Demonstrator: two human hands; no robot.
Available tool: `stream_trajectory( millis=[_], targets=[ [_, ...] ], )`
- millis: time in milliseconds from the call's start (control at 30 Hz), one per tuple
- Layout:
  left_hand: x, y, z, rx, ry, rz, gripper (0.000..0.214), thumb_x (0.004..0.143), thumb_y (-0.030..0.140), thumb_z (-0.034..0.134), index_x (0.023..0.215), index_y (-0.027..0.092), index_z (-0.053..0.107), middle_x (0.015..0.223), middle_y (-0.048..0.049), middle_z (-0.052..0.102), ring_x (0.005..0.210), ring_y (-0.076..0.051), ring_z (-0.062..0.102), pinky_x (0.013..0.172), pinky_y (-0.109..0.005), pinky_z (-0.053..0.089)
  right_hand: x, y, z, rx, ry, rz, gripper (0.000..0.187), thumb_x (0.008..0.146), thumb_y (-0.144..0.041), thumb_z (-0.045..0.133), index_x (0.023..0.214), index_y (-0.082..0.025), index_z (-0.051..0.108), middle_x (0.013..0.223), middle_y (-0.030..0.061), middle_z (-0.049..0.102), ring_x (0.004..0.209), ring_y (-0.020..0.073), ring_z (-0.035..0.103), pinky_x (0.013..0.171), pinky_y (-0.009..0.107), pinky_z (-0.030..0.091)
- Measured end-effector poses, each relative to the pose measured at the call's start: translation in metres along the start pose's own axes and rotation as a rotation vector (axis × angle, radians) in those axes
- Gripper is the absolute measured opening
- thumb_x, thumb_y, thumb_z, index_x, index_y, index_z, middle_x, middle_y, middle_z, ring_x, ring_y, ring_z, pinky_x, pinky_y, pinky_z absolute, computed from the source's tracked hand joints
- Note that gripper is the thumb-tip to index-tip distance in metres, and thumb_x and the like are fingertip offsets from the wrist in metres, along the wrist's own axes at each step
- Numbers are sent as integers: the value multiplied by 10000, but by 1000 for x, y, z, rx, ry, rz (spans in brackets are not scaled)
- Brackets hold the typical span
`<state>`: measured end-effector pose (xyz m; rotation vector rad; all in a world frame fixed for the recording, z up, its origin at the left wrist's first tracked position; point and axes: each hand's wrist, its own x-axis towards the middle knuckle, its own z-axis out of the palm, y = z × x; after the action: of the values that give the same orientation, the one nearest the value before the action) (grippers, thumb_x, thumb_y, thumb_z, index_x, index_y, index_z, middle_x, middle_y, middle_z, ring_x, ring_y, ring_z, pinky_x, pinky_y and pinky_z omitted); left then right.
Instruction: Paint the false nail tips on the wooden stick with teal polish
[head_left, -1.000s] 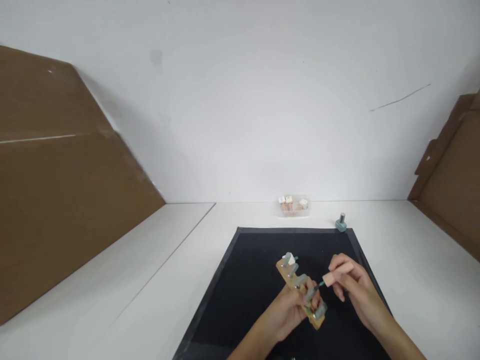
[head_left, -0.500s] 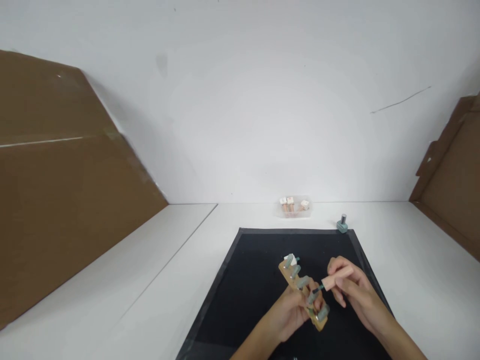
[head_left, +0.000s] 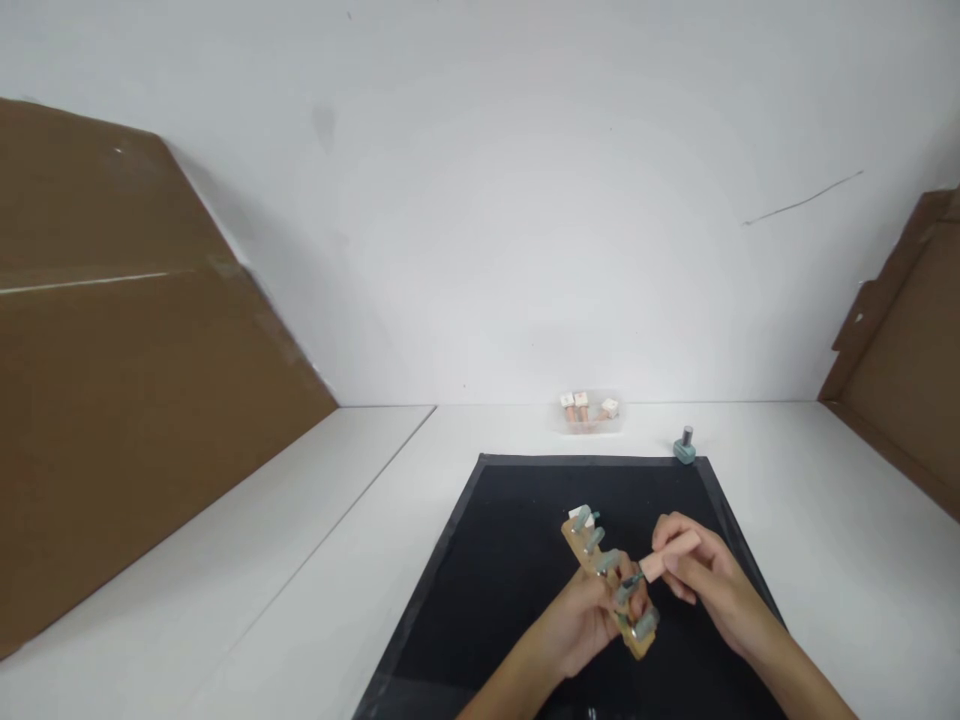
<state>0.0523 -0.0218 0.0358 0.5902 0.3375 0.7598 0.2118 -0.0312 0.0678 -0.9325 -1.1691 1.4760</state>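
Note:
My left hand (head_left: 579,622) grips a wooden nail-tip display strip (head_left: 637,641), held tilted above the black mat. Several grey-green false nails (head_left: 607,561) stand out from it in a row. In my right hand (head_left: 709,578), a nail polish brush (head_left: 673,553) is pinched by its peach-coloured cap. Its dark bristles touch or nearly touch one false nail close to my left fingers. Behind the strip's far end shows a small white piece (head_left: 577,513), mostly hidden, possibly a bottle.
A clear tray (head_left: 592,426) with several white-and-peach bottles stands by the back wall. At the mat's far right corner is a grey-green bottle (head_left: 684,450) with a silver cap. The black mat (head_left: 450,620) covers the white table; cardboard panels (head_left: 150,400) flank it.
The brush has shifted slightly left and down along the false nail. The display strip has moved a little to the right.

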Motion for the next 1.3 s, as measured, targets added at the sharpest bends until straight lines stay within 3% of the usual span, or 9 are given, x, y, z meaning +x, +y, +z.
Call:
stream_trajectory(
  millis=[467, 867, 1300],
  targets=[
    [1, -5, -7, -44, -54, 1, 154, 535, 118, 552, 675, 142, 493, 620, -18, 561, 589, -128, 549, 581, -254, 354, 0, 5, 0, -13, 79, -20, 416, 677, -569, 673, 700, -171, 552, 572, -58, 415, 437, 54, 312, 406, 180, 243],
    [0, -3, -7, -18, -27, -8, 144, 526, 129, 586, 635, 142, 492, 617, -14, 541, 597, -125, 533, 608, -261, 362, 0, 0, 3, 105, 82, 8, 385, 653, -516, 724, 687, -164, 571, 524, -64, 410, 420, 48, 307, 398, 174, 254],
    [3, -4, -5, 6, -6, -12, 137, 533, 117, 562, 629, 154, 471, 613, -14, 547, 602, -129, 518, 660, -282, 362, 1, 3, -2, -10, 63, 32, 404, 643, -539, 715, 685, -162, 577, 516, -62, 415, 422, 58, 326, 397, 182, 256]
  ],
)
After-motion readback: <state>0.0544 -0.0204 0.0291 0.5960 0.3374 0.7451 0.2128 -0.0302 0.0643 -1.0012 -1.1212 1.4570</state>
